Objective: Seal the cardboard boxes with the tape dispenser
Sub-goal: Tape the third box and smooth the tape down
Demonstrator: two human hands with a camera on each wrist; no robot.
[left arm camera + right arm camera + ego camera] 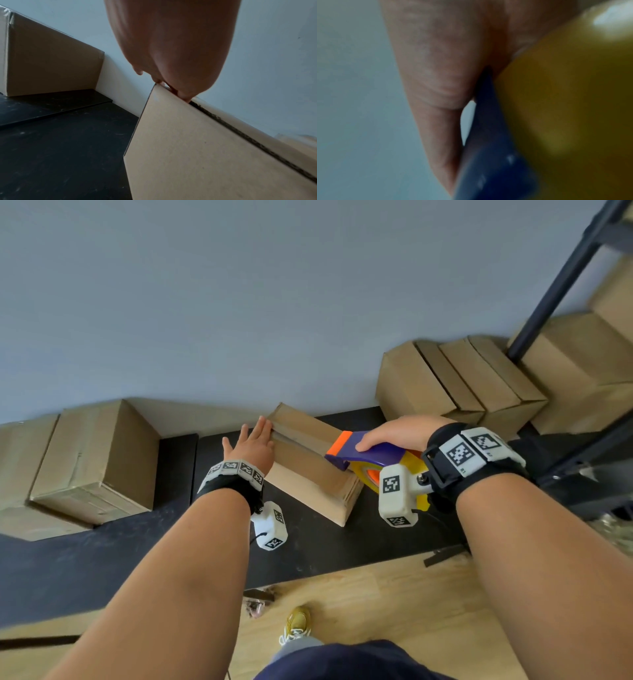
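A flat cardboard box [308, 463] lies slantwise on the black table [102, 542], its top flaps meeting in a centre seam [240, 129]. My left hand [251, 445] lies with straight fingers against the box's far left end, fingertips at the seam. My right hand [394, 434] grips the tape dispenser [366, 455], which is purple with an orange front and a yellow roll holder. The dispenser rests on the near right part of the box top. In the right wrist view my thumb [436, 94] lies along the purple body [488, 155] beside the yellow part [565, 108].
A larger taped box [92, 460] stands at the left against the grey wall. Several cardboard boxes [455, 381] are stacked at the back right beside a black metal shelf post [561, 282]. Wooden floor and my shoe [298, 623] show below the table edge.
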